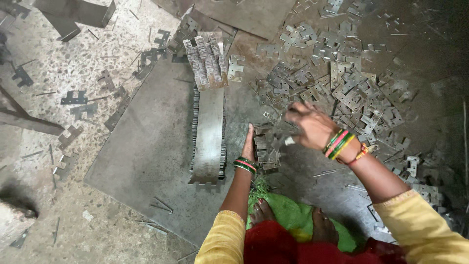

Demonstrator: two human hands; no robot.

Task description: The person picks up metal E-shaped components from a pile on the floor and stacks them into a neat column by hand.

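Observation:
My left hand [249, 144] is cupped against the left side of a small upright stack of flat notched metal plates [265, 149] on a grey steel sheet [146, 146]. Above and right of the stack, my right hand [309, 125] is blurred, fingers curled on a thin metal plate [282, 139] just over the stack. Both wrists wear coloured bangles. A long packed row of the same plates [208, 132] stands on edge just left of my left hand, with a leaning bundle [206, 59] at its far end.
A big loose heap of notched plates [342, 83] spreads to the right and back. Scattered plates and thin metal strips lie on the speckled floor [73, 98] at left. My bare feet [288, 215] rest on green cloth near the front.

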